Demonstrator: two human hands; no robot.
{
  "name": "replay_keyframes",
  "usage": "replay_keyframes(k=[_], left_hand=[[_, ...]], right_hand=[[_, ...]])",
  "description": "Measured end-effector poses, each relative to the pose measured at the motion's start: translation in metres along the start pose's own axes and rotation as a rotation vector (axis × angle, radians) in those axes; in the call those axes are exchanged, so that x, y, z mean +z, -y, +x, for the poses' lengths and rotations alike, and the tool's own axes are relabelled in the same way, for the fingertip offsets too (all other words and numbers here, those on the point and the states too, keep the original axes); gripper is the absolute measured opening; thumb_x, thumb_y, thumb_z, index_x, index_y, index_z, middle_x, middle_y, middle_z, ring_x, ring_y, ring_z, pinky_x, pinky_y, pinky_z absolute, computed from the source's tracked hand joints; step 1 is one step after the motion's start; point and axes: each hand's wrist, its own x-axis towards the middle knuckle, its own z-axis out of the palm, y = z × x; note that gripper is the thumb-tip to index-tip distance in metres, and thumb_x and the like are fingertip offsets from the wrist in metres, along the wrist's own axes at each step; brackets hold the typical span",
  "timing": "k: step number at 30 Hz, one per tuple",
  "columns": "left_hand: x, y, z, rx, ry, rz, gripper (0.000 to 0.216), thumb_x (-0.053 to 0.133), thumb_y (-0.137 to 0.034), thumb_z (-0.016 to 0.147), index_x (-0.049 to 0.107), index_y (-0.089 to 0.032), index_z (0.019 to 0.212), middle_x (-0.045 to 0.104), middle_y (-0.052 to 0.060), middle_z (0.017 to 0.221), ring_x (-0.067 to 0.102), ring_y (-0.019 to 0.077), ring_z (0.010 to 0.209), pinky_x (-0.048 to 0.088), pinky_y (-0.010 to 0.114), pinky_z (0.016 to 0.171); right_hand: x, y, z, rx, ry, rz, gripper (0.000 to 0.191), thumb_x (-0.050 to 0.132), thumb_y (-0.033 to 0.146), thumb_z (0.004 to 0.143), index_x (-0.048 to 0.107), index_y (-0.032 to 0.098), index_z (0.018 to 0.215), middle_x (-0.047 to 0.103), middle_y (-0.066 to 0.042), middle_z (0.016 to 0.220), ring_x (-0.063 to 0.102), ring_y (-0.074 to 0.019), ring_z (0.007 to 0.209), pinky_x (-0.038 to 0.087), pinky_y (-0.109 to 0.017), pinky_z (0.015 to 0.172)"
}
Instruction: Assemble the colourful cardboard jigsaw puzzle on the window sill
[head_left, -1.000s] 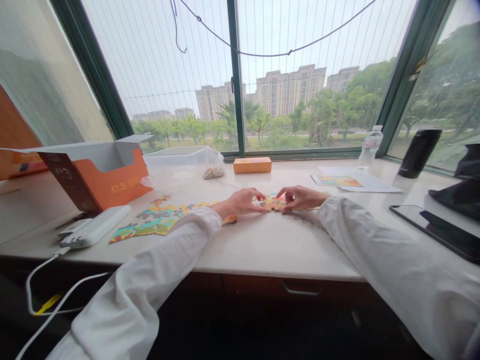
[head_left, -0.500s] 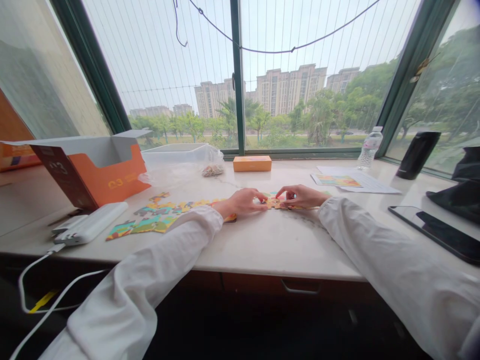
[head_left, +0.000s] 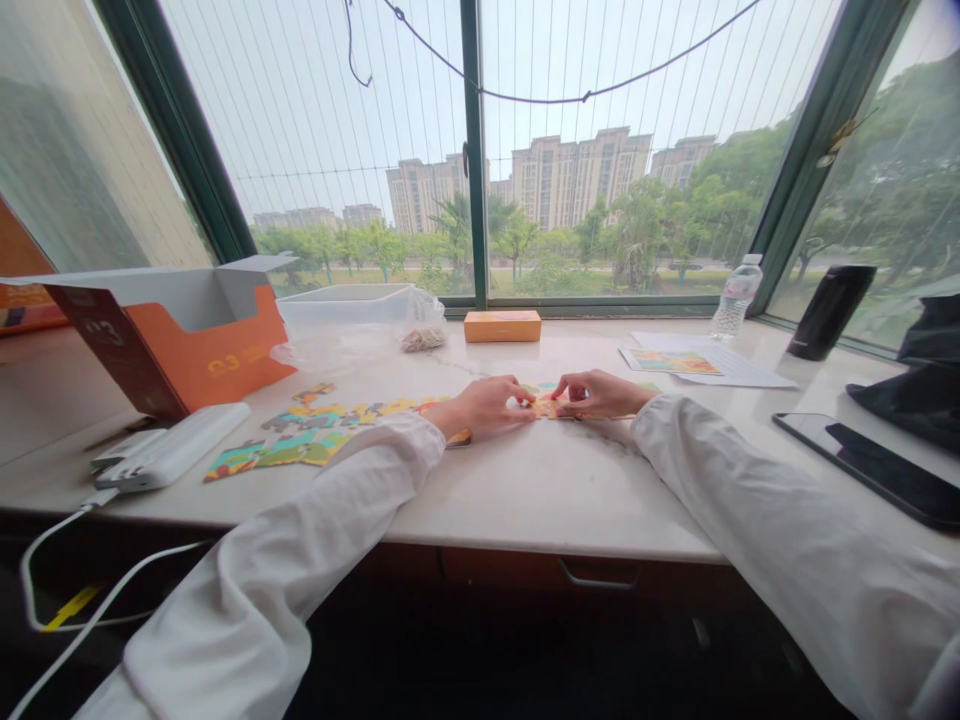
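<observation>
Surface: pale, smooth stone-like slab running along the window.
Orange box: open cardboard, flap raised, far left.
Loose puzzle pieces: flat, colourful card, spread left of the left hand.
Left hand: fingers curled, pressing down at the joined pieces' left edge.
Right hand: fingertips pinched on the right edge.
Joined pieces: small flat cluster lying between both hands, long axis left to right, equally near each.
</observation>
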Motion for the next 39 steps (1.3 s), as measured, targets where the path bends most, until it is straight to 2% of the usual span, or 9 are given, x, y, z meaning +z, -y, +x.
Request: replay_keyframes(k=[7,15,18,22,24,31,39], left_hand=[[0.0008,0.0000,-0.0010,0.007,-0.016,0.020,0.044,0.061,-0.057,0.086,0.071,-0.034,0.121,0.066,0.004,0.108,0.064,0.0214,0.089,0.044,0.027,0.077],[0.0005,-0.0003,-0.0021,-0.001,-0.078,0.043,0.047,0.056,-0.060,0.088,0.070,-0.033,0.123,0.067,0.003,0.113,0.065,0.0217,0.091,0.045,0.028,0.077],[-0.0005,0.0007,-0.0029,-0.010,-0.135,0.046,0.047,0.057,-0.060,0.088,0.069,-0.034,0.125,0.067,0.002,0.113,0.066,0.0212,0.092,0.047,0.029,0.080],[-0.0025,0.0011,-0.0036,-0.037,-0.173,0.065,0.037,0.059,-0.055,0.087,0.072,-0.034,0.114,0.068,0.000,0.109,0.065,0.0199,0.091,0.048,0.029,0.081],[-0.0030,0.0004,-0.0037,-0.042,-0.184,0.056,0.033,0.061,-0.053,0.086,0.074,-0.033,0.109,0.068,-0.001,0.107,0.065,0.0192,0.091,0.048,0.029,0.081],[0.0001,0.0001,-0.0013,-0.074,-0.113,-0.010,0.030,0.066,-0.052,0.082,0.077,-0.033,0.103,0.070,-0.002,0.102,0.065,0.0182,0.090,0.048,0.026,0.080],[0.0005,0.0005,-0.0012,-0.072,-0.109,0.009,0.033,0.065,-0.054,0.083,0.076,-0.034,0.105,0.069,-0.001,0.104,0.065,0.0190,0.090,0.047,0.028,0.078]], right_hand=[[-0.0003,0.0062,0.0003,-0.051,-0.051,-0.011,0.050,0.064,0.060,0.079,0.074,0.020,0.106,0.065,0.000,0.067,0.053,-0.0141,0.061,0.038,-0.026,0.061],[0.0005,0.0066,0.0004,-0.043,-0.020,0.015,0.045,0.062,0.056,0.082,0.075,0.017,0.101,0.061,0.001,0.062,0.050,-0.0128,0.057,0.035,-0.026,0.057],[-0.0005,0.0054,0.0007,-0.059,-0.079,-0.003,0.044,0.060,0.055,0.084,0.074,0.017,0.100,0.056,0.003,0.060,0.046,-0.0117,0.056,0.032,-0.026,0.056],[-0.0022,0.0061,0.0014,-0.066,-0.214,-0.008,0.043,0.058,0.055,0.085,0.073,0.015,0.097,0.048,0.004,0.059,0.040,-0.0106,0.055,0.029,-0.026,0.056],[-0.0016,0.0069,0.0016,-0.065,-0.230,0.005,0.044,0.058,0.055,0.085,0.072,0.015,0.096,0.047,0.005,0.058,0.040,-0.0106,0.055,0.028,-0.026,0.055],[0.0054,0.0076,0.0021,0.000,-0.019,0.030,0.048,0.062,0.057,0.081,0.074,0.015,0.101,0.054,0.004,0.055,0.042,-0.0107,0.051,0.029,-0.026,0.054],[0.0072,0.0090,0.0014,-0.021,-0.068,-0.025,0.041,0.060,0.051,0.083,0.074,0.015,0.100,0.056,0.004,0.057,0.045,-0.0109,0.053,0.030,-0.026,0.055]])
